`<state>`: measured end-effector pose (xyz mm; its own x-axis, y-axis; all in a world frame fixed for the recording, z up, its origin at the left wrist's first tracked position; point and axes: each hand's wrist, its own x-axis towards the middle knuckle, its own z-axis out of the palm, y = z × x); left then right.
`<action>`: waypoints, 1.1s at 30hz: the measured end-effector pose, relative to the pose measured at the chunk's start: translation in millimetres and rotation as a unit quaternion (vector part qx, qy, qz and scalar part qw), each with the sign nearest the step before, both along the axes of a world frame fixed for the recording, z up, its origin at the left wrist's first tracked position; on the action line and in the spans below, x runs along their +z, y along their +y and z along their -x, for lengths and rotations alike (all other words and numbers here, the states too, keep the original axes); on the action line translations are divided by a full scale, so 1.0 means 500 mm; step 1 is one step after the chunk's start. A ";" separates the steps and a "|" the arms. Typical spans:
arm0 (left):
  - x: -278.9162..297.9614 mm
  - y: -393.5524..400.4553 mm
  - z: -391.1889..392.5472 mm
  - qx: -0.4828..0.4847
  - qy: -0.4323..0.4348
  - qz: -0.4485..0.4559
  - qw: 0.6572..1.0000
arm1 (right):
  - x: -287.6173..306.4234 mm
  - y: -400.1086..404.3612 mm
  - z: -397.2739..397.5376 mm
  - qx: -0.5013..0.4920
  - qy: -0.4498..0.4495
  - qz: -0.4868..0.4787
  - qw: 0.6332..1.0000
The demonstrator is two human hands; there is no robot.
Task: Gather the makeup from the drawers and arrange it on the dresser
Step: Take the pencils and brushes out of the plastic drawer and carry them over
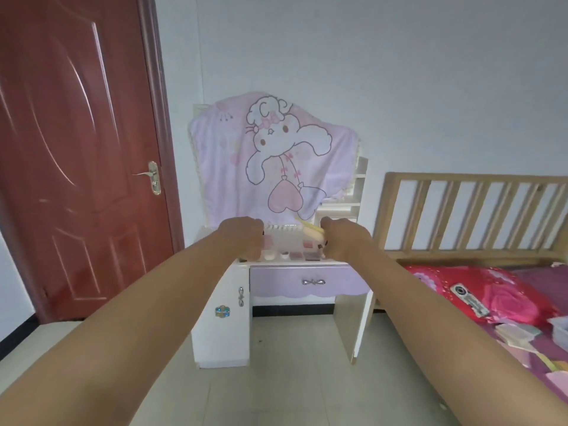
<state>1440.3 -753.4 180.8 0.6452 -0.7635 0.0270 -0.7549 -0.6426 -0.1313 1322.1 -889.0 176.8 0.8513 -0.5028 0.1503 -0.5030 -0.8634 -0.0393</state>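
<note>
Makeup [292,255] sits spread along the top of a small white dresser [221,330]: flat palettes with pink and mauve pans, a couple of small round white pots near the front edge, and a pale ridged tray or comb-like piece toward the back, all too blurred to name more exactly. A soft peach-and-yellow item [312,231], perhaps a puff or sponge, lies just beside the right hand. The person's two bare arms reach straight out over the floor to the dresser top. The left hand [242,236] is seen from the back with its fingers curled under, at the left end of the row of makeup; whether it grips anything cannot be told. The right hand [344,239] is likewise knuckles-up, fingers bent down at the right end of the row, touching or very near a small dark-tipped object; its grasp cannot be made out either.

Below the top, a lilac drawer [309,282] with a scalloped lower edge and a silver bow-shaped handle is closed. The white cabinet door on the left carries a similar silver handle and a blue jewelled sticker [222,311]. A pink cloth [273,155] printed with a long-eared cartoon rabbit and a heart hangs over the dresser's upper part, beside narrow white shelves [358,186]. To the left stands a closed red-brown door [76,142] with a brass lever. To the right, a wooden slatted bed frame [473,210] holds a red rose-print pillow [479,292] on purple bedding, with a few flat pastel items [519,338] lying near the bed's edge. The floor is pale tile.
</note>
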 end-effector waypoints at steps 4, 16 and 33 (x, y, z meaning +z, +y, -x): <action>-0.009 -0.107 -0.174 0.028 0.003 -0.003 1.000 | -0.008 -0.122 -0.186 0.015 -0.004 -0.005 1.000; -0.061 -0.390 -0.689 0.057 0.031 0.028 0.997 | -0.048 -0.416 -0.669 0.021 0.008 0.013 1.000; -0.420 -0.741 -1.217 0.136 0.162 -0.071 0.975 | -0.480 -0.858 -1.262 0.051 0.241 -0.067 0.967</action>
<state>2048.7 -1123.8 -29.0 0.7814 -0.5435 -0.3065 -0.5753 -0.8177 -0.0168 1953.3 -1318.1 -63.3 0.8524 -0.3992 -0.3376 -0.4026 -0.9132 0.0634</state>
